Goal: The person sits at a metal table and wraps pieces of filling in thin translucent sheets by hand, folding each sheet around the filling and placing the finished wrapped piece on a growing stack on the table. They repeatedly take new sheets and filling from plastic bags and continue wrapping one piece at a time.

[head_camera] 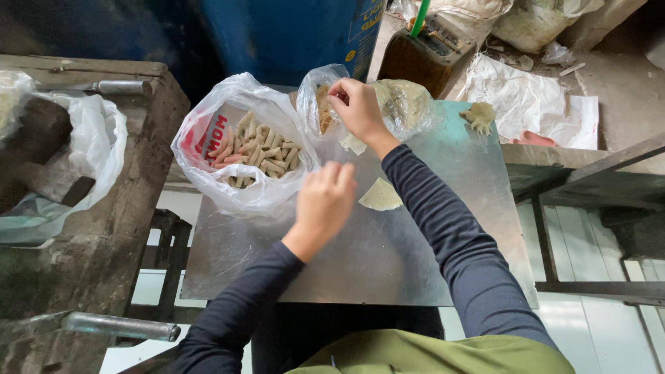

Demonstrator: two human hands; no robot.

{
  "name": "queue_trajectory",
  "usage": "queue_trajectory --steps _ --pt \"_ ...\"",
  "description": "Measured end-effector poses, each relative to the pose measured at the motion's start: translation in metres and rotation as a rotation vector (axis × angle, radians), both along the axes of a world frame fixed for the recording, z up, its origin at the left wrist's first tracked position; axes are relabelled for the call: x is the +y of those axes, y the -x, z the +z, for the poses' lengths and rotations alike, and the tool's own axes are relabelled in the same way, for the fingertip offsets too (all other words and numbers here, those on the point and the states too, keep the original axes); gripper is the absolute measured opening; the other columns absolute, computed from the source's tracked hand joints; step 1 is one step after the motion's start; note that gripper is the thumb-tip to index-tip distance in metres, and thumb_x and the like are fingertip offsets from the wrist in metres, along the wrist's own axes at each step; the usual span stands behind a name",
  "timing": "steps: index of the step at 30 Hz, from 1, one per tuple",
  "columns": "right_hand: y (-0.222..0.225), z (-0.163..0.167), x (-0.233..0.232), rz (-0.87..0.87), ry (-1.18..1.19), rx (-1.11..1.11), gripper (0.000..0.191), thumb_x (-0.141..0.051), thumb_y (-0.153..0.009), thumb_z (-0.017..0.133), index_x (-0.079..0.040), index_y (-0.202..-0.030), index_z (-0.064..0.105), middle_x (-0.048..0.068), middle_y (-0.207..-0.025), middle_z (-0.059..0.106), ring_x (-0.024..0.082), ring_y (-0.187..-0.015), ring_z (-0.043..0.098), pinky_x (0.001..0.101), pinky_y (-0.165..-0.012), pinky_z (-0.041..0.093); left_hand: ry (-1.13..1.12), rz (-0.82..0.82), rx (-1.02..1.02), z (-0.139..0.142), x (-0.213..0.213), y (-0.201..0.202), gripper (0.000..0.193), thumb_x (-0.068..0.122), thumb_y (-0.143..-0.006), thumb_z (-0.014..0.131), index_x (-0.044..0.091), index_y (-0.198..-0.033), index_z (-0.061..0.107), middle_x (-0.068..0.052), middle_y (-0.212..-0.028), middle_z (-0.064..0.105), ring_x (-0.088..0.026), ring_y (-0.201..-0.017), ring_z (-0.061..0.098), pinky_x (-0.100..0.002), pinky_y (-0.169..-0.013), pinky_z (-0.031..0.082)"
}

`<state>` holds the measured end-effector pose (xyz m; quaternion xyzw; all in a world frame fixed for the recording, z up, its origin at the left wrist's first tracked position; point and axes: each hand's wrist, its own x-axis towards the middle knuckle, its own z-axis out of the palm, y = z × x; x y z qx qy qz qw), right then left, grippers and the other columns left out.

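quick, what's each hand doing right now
Left hand: loosely curled over the metal tray, holding nothing visible.
Right hand: fingers pinching inside the clear bag.

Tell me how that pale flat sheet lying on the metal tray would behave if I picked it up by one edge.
The pale sheet looks very thin and lies flat against the metal tray, so it would probably droop and fold, not stay stiff. It seems light for its size. Its soft, uneven edge suggests it may tear or stretch if pulled quickly.
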<state>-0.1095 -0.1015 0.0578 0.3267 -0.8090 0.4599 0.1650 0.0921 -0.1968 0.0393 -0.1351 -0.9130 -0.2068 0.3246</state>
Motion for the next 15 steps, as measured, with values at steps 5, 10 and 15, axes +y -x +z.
queue_trajectory --steps 5,10,15 --pt "0.004 0.000 -0.002 -0.039 -0.034 0.164 0.007 -0.004 -0.092 0.070 -0.003 -0.096 0.075 0.015 -0.086 0.069 0.023 -0.073 0.067 0.0346 -0.066 0.053 -0.031 -0.050 -0.464 -0.036 0.040 0.006 0.041 0.033 -0.080 0.078 0.002 -0.096 0.057 -0.016 -0.093 0.062 -0.035 -0.085 0.067 -0.045 -0.070 0.054" --pt "0.007 -0.001 -0.017 -0.042 0.027 -0.146 0.012 -0.009 -0.092 0.069 -0.004 -0.098 0.078 0.007 -0.081 0.072 0.014 -0.065 0.063 0.0300 -0.060 0.048 -0.036 -0.057 -0.446 -0.055 0.058 0.018 0.027 0.022 -0.081 0.073 0.005 -0.096 0.058 -0.015 -0.094 0.064 -0.035 -0.087 0.068 -0.046 -0.071 0.056" --pt "0.002 -0.003 -0.029 -0.045 0.234 -0.394 0.015 -0.011 -0.096 0.069 -0.003 -0.104 0.079 0.004 -0.081 0.071 0.009 -0.067 0.056 0.0284 -0.061 0.045 -0.243 -0.123 -0.363 -0.045 0.065 0.015 0.022 0.014 -0.086 0.071 0.004 -0.100 0.058 -0.017 -0.093 0.068 -0.038 -0.086 0.068 -0.050 -0.071 0.053"
